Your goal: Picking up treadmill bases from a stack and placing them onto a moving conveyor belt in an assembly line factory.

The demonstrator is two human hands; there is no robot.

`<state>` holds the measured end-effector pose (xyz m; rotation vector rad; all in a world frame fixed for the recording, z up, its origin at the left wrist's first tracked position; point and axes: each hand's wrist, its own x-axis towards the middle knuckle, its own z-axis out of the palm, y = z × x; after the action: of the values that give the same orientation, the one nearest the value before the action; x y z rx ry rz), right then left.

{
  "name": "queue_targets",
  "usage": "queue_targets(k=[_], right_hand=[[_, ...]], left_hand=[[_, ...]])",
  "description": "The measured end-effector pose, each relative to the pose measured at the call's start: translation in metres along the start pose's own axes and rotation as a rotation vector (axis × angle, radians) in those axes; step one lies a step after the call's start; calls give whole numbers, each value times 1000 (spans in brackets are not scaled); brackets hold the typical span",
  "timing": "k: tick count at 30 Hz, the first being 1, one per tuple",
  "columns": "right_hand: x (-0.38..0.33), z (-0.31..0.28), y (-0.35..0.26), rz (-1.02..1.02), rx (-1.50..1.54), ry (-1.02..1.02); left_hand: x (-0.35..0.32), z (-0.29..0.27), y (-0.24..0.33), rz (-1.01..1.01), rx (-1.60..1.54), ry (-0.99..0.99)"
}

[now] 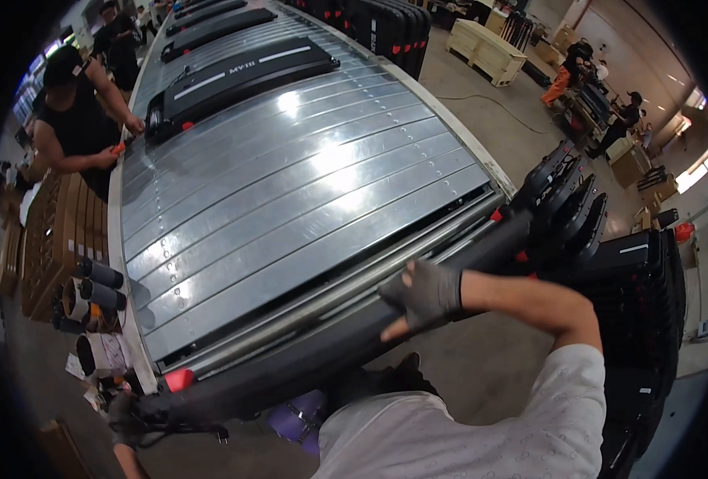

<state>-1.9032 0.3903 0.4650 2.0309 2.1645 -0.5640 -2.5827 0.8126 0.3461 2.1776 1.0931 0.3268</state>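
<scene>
- So the person is mid-lift here: a long black flat treadmill-style deck with red end caps [354, 331] sits tilted along the near end of the wide conveyor of silvery metal slats [290, 184], one long edge just at the conveyor's lip.
- Right hand [422, 295], in a grey fingerless glove, lies flat on top of the deck near its middle, fingers spread and pressing down, not wrapped around anything.
- Left hand [124, 415], in a dark glove, is down at the deck's far-left end, below the conveyor's near corner. It looks closed around the end by the dangling black power cord [202, 431] (pretty dark there, so I'm not sure).
- My read: this is the loading step, with the deck not yet fully on the slats.
- Next move probably needs a push up and forward from both ends together, keeping the deck level so the cord doesn't snag on the conveyor's edge.
- Further up the conveyor lies another black treadmill deck [234, 80], with a worker in a black shirt [79, 120] beside it on the conveyor's left side.
- Right of the conveyor's near end stands a stack of upright black decks [617, 271].
</scene>
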Motion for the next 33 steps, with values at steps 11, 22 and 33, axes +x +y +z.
queue_targets(k=[11, 22, 33], right_hand=[[190, 86, 82, 425, -102, 1174], [-40, 341, -41, 1382, 1554, 579], [-34, 422, 94, 886, 2228, 884]], left_hand=[[234, 186, 152, 352, 241, 460], [-98, 384, 141, -574, -794, -491], [-32, 467, 226, -1104, -1609, 145]])
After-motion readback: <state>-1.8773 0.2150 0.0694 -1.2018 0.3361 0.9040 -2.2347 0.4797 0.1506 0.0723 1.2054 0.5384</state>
